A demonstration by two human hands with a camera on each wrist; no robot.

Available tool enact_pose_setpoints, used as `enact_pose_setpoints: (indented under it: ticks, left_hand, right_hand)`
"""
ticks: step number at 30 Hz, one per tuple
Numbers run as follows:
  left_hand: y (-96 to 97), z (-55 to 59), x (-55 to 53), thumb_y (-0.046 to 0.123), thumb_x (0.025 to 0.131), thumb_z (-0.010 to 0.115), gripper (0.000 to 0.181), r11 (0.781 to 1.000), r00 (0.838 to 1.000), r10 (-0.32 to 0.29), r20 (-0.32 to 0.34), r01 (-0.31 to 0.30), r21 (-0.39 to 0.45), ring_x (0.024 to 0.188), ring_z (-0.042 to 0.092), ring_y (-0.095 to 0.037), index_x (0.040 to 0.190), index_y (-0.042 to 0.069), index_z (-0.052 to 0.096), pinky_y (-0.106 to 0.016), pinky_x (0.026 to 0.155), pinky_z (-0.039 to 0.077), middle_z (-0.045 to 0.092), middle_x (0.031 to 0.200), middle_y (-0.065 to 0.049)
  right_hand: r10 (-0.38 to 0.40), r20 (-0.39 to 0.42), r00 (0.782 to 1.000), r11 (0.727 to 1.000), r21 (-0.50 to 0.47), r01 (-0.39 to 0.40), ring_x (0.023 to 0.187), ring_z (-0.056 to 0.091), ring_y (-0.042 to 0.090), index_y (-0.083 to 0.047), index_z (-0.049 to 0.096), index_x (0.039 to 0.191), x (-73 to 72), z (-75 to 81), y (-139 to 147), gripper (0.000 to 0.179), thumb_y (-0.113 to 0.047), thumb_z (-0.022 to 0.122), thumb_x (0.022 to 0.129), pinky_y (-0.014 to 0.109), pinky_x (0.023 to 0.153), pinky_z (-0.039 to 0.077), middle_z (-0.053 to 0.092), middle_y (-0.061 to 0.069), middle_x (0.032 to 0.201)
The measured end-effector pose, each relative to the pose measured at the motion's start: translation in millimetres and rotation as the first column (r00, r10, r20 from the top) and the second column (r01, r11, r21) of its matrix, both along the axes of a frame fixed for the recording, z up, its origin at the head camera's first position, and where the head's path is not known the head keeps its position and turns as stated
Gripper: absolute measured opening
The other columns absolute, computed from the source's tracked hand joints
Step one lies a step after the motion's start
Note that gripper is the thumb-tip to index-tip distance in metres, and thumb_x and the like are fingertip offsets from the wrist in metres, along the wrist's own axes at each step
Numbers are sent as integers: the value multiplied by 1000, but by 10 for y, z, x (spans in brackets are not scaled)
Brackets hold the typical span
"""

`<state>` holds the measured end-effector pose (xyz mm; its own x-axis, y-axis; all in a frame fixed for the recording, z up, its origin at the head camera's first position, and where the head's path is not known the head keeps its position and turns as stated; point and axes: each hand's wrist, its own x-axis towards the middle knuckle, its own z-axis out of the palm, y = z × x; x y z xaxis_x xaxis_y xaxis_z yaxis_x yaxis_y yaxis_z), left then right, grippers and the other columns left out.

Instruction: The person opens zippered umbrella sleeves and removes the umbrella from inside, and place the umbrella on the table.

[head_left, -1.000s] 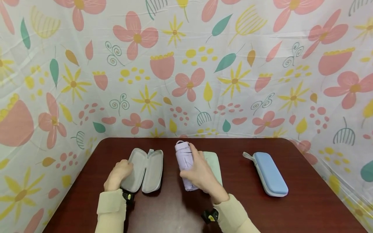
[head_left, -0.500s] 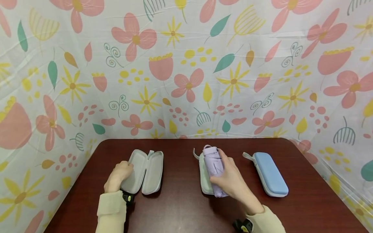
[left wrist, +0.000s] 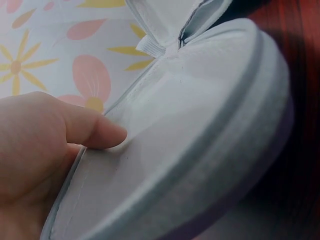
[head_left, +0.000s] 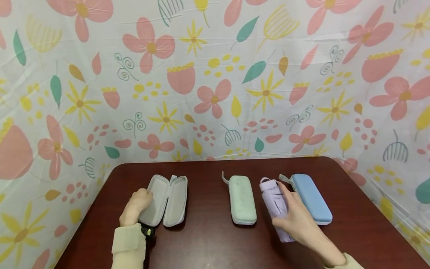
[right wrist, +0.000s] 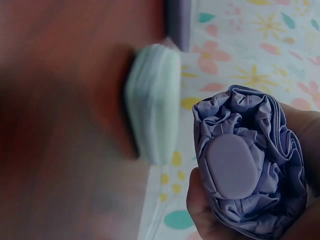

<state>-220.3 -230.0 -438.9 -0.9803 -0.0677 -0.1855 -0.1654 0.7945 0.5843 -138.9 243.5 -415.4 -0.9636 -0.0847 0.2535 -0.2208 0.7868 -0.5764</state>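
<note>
My right hand [head_left: 297,215] grips a folded lavender umbrella [head_left: 277,207], its wrist loop pointing away, between the green case and the blue case. In the right wrist view the handle end of the umbrella [right wrist: 232,167] faces the camera, ringed by bunched fabric. My left hand [head_left: 137,203] pinches the left half of an open grey zip case [head_left: 176,203]. The thumb [left wrist: 107,135] presses on the inner lining in the left wrist view, with the other fingers hidden behind the wall. Both halves of that case hold nothing.
A closed mint-green case [head_left: 242,200] with a strap lies mid-table. The closed blue case [head_left: 312,198] lies at the right, partly overlapped by my right hand. A flower-print cloth [head_left: 215,74] hangs behind the dark table [head_left: 201,243].
My right hand has carried the umbrella rightward, over and past the green case to beside the blue one. The left hand stays on the grey case.
</note>
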Motion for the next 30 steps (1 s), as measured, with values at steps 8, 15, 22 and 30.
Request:
enact_pose_setpoints:
  ticks: [8,15,22,30]
  left_hand:
    - [8,6,17,15,100,33,31,1000,1000,-4,-9,4,-3,73,54,-30,76,3,48,-46,71,45,51,75,-16]
    - [17,4,11,15,101,33,31,1000,1000,-2,1,2,-9,76,56,-32,83,-1,53,-48,72,47,54,80,-18]
    - [28,11,7,14,101,33,31,1000,1000,9,14,-9,-8,77,58,-33,86,-3,54,-50,73,48,56,81,-19]
    - [18,-9,-18,14,101,34,32,1000,1000,10,15,-10,-13,84,60,-36,97,-8,57,-53,76,49,59,91,-25]
  right_hand:
    - [5,32,999,998,68,-7,88,50,25,-17,21,157,242,-97,337,114,-7,79,60,32,63,43,47,20,122]
    - [8,54,998,994,111,-14,91,53,26,-13,24,156,358,-221,549,113,-9,80,58,34,65,44,49,21,123]
    - [10,86,996,994,105,-19,93,53,29,-4,31,151,421,-347,647,107,-8,81,56,38,68,45,48,26,124]
    - [64,42,997,990,120,-68,102,50,35,7,34,145,485,-517,696,104,-10,84,56,33,71,45,46,32,129]
